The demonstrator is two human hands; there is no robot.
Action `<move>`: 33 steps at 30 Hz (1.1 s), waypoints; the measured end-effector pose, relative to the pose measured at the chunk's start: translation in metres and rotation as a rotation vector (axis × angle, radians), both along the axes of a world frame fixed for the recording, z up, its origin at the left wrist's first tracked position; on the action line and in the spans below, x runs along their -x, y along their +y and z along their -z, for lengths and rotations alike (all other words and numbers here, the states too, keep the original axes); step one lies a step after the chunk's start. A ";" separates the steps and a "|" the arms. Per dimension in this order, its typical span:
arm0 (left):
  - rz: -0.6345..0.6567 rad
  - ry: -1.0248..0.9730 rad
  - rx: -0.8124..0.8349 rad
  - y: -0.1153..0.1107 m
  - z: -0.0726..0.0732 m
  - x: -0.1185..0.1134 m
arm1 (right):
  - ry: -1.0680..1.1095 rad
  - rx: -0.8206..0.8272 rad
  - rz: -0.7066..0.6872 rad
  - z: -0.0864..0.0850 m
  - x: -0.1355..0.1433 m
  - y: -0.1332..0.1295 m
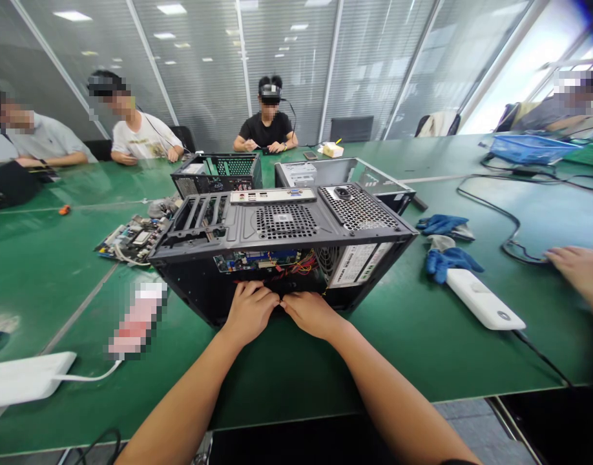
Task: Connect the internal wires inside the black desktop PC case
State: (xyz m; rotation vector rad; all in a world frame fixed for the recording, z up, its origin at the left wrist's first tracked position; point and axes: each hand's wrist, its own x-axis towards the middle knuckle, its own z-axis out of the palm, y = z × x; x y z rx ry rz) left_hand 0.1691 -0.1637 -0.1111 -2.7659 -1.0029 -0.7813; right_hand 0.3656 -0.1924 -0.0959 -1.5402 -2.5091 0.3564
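Observation:
A black computer case (219, 240) stands in front of me on the green table, its open side facing me and its rear panel turned upward. Inside show a blue circuit board (250, 261), red and yellow wires (303, 263) and a power supply (359, 265) with a white label. My left hand (250, 311) reaches to the lower part of the opening, fingers curled inward near the wires. Beside it, my right hand (309, 313) is closed too, and the two hands meet at the thumbs. Whatever lies between their fingers is hidden.
Loose circuit boards (137, 239) lie left of the case. Two more cases (216, 169) stand behind it. Right are blue gloves (451, 258), a white power bank (483, 300), black cables and another person's hand (580, 271). Another power bank (30, 378) lies left. Several people sit around the table.

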 end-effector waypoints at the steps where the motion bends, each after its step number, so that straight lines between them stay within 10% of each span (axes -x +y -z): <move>1: 0.001 -0.003 -0.002 0.000 0.001 0.000 | -0.002 0.003 0.003 0.000 0.000 0.000; 33: -0.036 -0.006 0.063 0.001 0.000 -0.002 | -0.166 -0.017 0.040 -0.007 0.006 0.001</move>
